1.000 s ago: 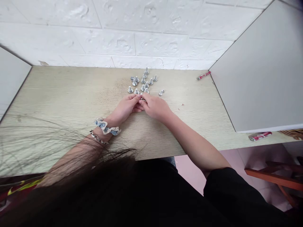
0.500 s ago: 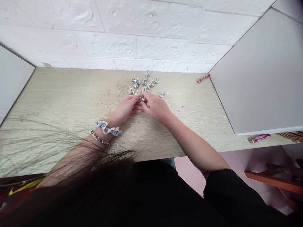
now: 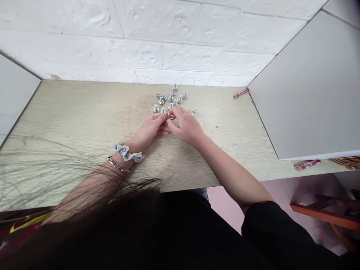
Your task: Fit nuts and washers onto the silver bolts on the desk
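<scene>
My left hand (image 3: 150,128) and my right hand (image 3: 186,125) meet over the middle of the wooden surface. Between their fingertips is a small silver bolt (image 3: 170,119), partly covered by the fingers. Both hands pinch it, the left from its left side and the right from its right side. Just beyond them several silver bolts with wide washers, such as one bolt (image 3: 156,108) and another (image 3: 185,95), stand on their heads. A further small metal piece (image 3: 192,111) lies beside my right hand, partly hidden by it.
A white brick-patterned wall (image 3: 182,56) closes the back. Grey panels stand at the left (image 3: 14,93) and right (image 3: 306,90). One red battery (image 3: 241,93) lies near the right panel's back corner, another red battery (image 3: 307,165) by its front. Dark specks mark the surface left of the bolts.
My right hand has shifted slightly and its fingers have turned around the bolt, which now shows less. My left hand stays almost in place.
</scene>
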A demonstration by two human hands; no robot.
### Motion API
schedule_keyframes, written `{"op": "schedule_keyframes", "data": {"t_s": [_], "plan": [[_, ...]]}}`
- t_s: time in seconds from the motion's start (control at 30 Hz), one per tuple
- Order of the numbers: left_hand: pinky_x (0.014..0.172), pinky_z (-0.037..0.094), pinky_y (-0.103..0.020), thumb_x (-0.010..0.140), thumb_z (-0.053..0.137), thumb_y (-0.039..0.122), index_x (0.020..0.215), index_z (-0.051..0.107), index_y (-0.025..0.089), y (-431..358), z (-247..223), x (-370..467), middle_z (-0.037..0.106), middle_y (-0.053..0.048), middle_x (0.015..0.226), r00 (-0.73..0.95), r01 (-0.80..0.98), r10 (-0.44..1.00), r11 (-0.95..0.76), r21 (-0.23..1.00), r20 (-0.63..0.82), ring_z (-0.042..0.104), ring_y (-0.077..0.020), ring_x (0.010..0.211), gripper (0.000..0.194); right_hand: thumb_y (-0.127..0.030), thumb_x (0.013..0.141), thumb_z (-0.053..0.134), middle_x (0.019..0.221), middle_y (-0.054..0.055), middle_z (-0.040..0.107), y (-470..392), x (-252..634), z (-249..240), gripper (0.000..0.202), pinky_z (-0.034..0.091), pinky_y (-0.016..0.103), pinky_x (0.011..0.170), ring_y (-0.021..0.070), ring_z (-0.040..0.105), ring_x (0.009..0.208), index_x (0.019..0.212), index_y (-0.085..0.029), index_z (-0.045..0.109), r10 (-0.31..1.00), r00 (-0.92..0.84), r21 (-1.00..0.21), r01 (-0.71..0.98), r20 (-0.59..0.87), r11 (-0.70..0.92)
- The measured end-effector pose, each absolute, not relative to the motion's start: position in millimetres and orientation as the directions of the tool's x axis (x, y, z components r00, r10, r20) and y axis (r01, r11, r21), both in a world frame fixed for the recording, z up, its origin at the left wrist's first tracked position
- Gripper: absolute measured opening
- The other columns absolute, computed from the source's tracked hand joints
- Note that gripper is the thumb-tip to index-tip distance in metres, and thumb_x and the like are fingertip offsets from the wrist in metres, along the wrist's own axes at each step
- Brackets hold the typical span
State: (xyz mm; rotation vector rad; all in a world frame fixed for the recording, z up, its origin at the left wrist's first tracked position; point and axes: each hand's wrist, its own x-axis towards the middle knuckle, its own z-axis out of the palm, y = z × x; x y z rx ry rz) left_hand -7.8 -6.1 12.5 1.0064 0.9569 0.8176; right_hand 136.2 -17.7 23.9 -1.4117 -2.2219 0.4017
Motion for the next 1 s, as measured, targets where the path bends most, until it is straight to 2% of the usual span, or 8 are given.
{"op": "schedule_keyframes", "data": {"t_s": [0.13,0.2,0.3,0.37,0.53,0.73,0.9,1.0], "plan": [[0.052,0.047,-0.014,0.079,0.060,0.043,0.083,0.062,0.014,-5.3,11.4,-8.5,0.064,-0.001,0.065,0.349,-0.127,0.899,0.323,0.938,-0.263,0.059,-0.0062,0.054,0.029,-0.021,0.083,0.038,0.100,0.009,0.056,-17.0,136.2,23.0,0.022,0.038,0.033,0.078,0.0213,0.049,0.093,0.100,-0.017,0.051,0.889,-0.393,-0.465,0.757,0.237,0.459],[0.052,0.047,-0.014,0.079,0.060,0.043,0.080,0.062,0.014,-5.2,11.5,-8.2,0.065,-0.002,0.065,0.338,-0.113,0.900,0.328,0.938,-0.274,0.060,-0.0071,0.056,0.029,-0.026,0.087,0.036,0.096,0.009,0.056,-15.5,136.8,21.7,0.021,0.038,0.033,0.078,0.0210,0.049,0.091,0.094,-0.017,0.053,0.902,-0.375,-0.466,0.772,0.214,0.431],[0.050,0.046,-0.014,0.080,0.059,0.043,0.077,0.060,0.014,-5.5,12.2,-7.8,0.065,-0.002,0.064,0.324,-0.089,0.901,0.333,0.939,-0.289,0.062,-0.0082,0.058,0.029,-0.036,0.091,0.030,0.089,0.008,0.056,-14.1,137.6,20.5,0.031,0.038,0.032,0.074,0.0202,0.050,0.084,0.085,-0.017,0.053,0.926,-0.327,-0.464,0.802,0.187,0.377],[0.050,0.046,-0.014,0.080,0.058,0.043,0.078,0.060,0.014,-5.6,12.1,-7.9,0.064,-0.002,0.064,0.324,-0.088,0.902,0.328,0.941,-0.284,0.061,-0.0076,0.057,0.029,-0.036,0.089,0.032,0.089,0.007,0.057,-14.6,137.5,20.7,0.027,0.038,0.032,0.073,0.0199,0.050,0.083,0.087,-0.017,0.052,0.929,-0.310,-0.476,0.798,0.203,0.371],[0.052,0.047,-0.014,0.080,0.058,0.043,0.083,0.062,0.015,-5.1,10.4,-8.5,0.064,-0.002,0.066,0.353,-0.097,0.897,0.317,0.943,-0.265,0.059,-0.0063,0.055,0.029,-0.023,0.083,0.039,0.097,0.008,0.057,-16.7,136.4,21.4,0.020,0.038,0.031,0.076,0.0204,0.050,0.089,0.098,-0.017,0.050,0.897,-0.375,-0.476,0.760,0.235,0.442],[0.051,0.046,-0.014,0.081,0.056,0.043,0.078,0.061,0.015,-5.9,11.0,-7.1,0.065,-0.003,0.065,0.340,-0.056,0.896,0.321,0.945,-0.284,0.061,-0.0081,0.058,0.029,-0.035,0.090,0.031,0.088,0.008,0.058,-15.0,136.5,19.5,0.029,0.038,0.031,0.071,0.0197,0.051,0.082,0.086,-0.017,0.053,0.925,-0.330,-0.454,0.807,0.185,0.379],[0.052,0.046,-0.014,0.080,0.058,0.044,0.080,0.061,0.015,-7.5,12.5,-6.4,0.064,-0.002,0.064,0.342,-0.062,0.897,0.319,0.946,-0.279,0.060,-0.0070,0.056,0.029,-0.024,0.084,0.036,0.095,0.008,0.059,-16.3,135.7,20.8,0.021,0.038,0.030,0.071,0.0193,0.052,0.083,0.099,-0.017,0.050,0.916,-0.348,-0.493,0.772,0.202,0.402],[0.052,0.046,-0.014,0.080,0.058,0.044,0.078,0.061,0.015,-7.2,12.4,-6.8,0.064,-0.002,0.064,0.344,-0.066,0.896,0.321,0.945,-0.280,0.060,-0.0071,0.056,0.030,-0.027,0.085,0.034,0.092,0.008,0.060,-16.4,135.5,20.7,0.022,0.038,0.031,0.069,0.0203,0.053,0.082,0.095,-0.017,0.051,0.917,-0.354,-0.481,0.781,0.183,0.398]]}}
